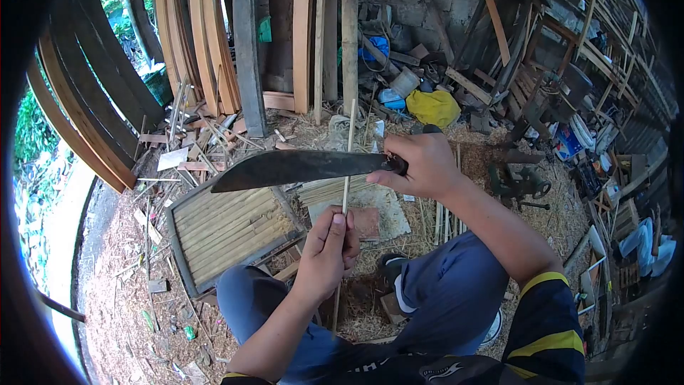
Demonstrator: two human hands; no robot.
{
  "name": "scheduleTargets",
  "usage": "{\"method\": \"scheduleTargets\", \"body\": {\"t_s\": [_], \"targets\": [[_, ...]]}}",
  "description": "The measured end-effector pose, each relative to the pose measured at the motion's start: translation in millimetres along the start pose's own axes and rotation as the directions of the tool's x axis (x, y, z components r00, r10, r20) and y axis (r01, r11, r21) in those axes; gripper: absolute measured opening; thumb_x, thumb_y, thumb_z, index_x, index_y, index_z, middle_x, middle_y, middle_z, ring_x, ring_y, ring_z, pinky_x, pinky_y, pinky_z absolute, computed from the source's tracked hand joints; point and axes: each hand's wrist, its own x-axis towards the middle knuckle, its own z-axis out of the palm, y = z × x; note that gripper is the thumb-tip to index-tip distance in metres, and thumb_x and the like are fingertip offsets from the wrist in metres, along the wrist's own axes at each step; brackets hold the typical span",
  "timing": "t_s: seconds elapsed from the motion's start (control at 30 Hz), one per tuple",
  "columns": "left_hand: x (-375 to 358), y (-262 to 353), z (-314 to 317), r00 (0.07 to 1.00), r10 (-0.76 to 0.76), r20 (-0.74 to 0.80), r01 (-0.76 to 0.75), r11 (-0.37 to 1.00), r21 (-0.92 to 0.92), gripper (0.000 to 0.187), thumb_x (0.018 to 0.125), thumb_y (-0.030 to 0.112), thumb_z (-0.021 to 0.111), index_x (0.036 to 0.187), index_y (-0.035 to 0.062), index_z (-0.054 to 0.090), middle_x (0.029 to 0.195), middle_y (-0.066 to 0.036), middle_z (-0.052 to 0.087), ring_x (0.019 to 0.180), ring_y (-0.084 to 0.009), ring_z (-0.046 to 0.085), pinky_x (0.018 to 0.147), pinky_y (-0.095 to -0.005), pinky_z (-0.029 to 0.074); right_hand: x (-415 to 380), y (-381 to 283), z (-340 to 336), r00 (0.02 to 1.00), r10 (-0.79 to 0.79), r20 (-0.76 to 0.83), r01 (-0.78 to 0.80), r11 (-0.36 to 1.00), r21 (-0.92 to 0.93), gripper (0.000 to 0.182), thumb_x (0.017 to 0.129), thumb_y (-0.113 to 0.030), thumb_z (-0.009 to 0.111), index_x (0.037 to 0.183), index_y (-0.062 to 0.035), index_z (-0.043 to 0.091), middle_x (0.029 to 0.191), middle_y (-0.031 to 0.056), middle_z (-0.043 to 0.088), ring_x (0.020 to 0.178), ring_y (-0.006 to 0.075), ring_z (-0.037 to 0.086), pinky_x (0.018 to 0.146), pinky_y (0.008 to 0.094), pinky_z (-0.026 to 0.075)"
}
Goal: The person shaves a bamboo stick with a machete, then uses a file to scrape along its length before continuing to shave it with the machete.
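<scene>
My right hand (420,162) is wrapped round the dark handle of a machete (299,170), whose broad blade points left across the view. A thin, pale bamboo strip (348,171) stands nearly upright in front of me, and the blade crosses it partway up. Below the blade, my left hand (329,246) pinches the strip between thumb and fingers. The strip's lower end runs down between my knees. Beneath the blade a bundle of thin strips (335,190) lies on a pale sheet (388,208) on the ground.
A framed bamboo-slat panel (228,232) lies left of my knees. Wooden planks (210,43) lean upright at the back. A yellow bag (433,108) sits among clutter behind my right hand. A metal vise (519,180) stands at right. Shavings and scraps cover the floor.
</scene>
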Motion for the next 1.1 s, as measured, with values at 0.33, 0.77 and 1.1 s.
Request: {"method": "scheduleTargets", "body": {"t_s": [0.33,0.77,1.1], "targets": [[-8,9,-2,0.994,-0.095,0.046,0.100,0.987,-0.125,0.025,0.114,0.036,0.036,0.103,0.0156,0.047,0.062,0.004,0.032,0.047,-0.0047,0.022,0.041,-0.0232,0.018,6,10,7,0.987,-0.087,-0.137,0.073,0.992,-0.102,0.067,0.087,-0.073,0.062,0.068,-0.0082,0.058,0.054,0.0092,0.056,0.049,0.0297,0.062,0.049,0.0399,0.048],[-14,11,-7,0.986,-0.122,0.110,0.142,0.969,-0.202,0.024,0.113,0.037,0.037,0.102,0.0175,0.046,0.062,0.005,0.029,0.045,-0.0049,0.021,0.039,-0.0234,0.016,8,18,6,0.983,-0.039,-0.177,0.025,0.996,-0.081,0.064,0.090,-0.069,0.062,0.067,-0.0091,0.060,0.051,0.0085,0.054,0.048,0.0287,0.061,0.048,0.0397,0.048],[-16,13,-7,0.986,-0.140,0.092,0.156,0.968,-0.198,0.025,0.113,0.036,0.037,0.101,0.0171,0.046,0.062,0.005,0.030,0.045,-0.0049,0.021,0.038,-0.0241,0.016,11,22,5,0.997,-0.023,-0.075,0.017,0.996,-0.088,0.067,0.093,-0.070,0.056,0.075,-0.0080,0.072,0.059,0.0127,0.063,0.054,0.0320,0.066,0.053,0.0412,0.051]]}}
